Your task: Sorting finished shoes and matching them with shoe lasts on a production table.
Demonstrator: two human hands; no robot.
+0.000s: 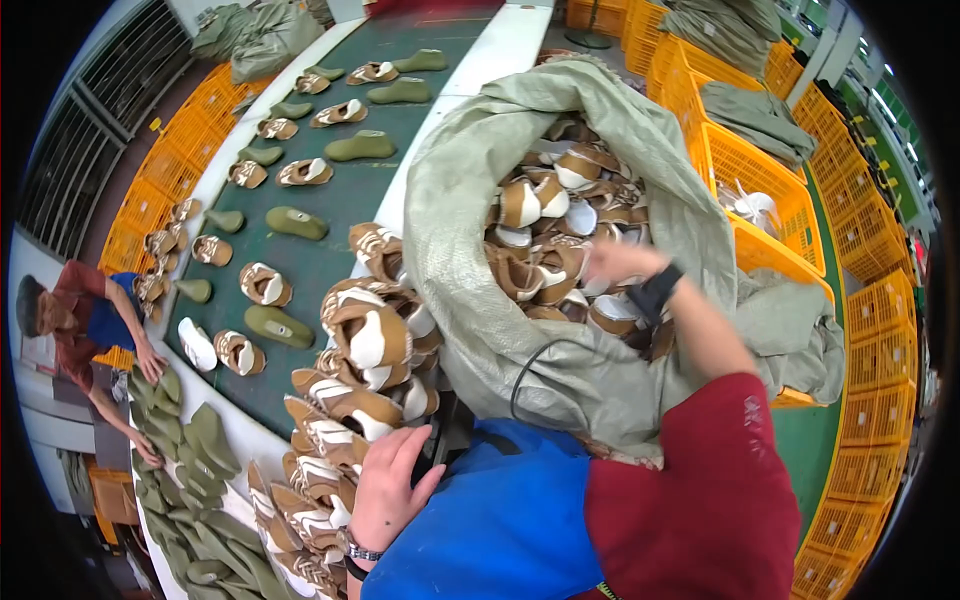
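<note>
My right hand reaches into a large grey-green woven sack packed with brown and white shoe uppers. Its fingers are at one brown and white upper, but motion blur hides whether they grip it. A dark band is around that wrist. Down at the left, my left hand is open, thumb apart from the fingers, with nothing visible in it. It rests beside a stacked row of brown and white shoe uppers with white laces along the table's edge.
On the green conveyor belt, shoe uppers stand in rows among olive-green shoe lasts. More lasts are heaped at the lower left, where a co-worker's hands touch them. Yellow crates line the right side.
</note>
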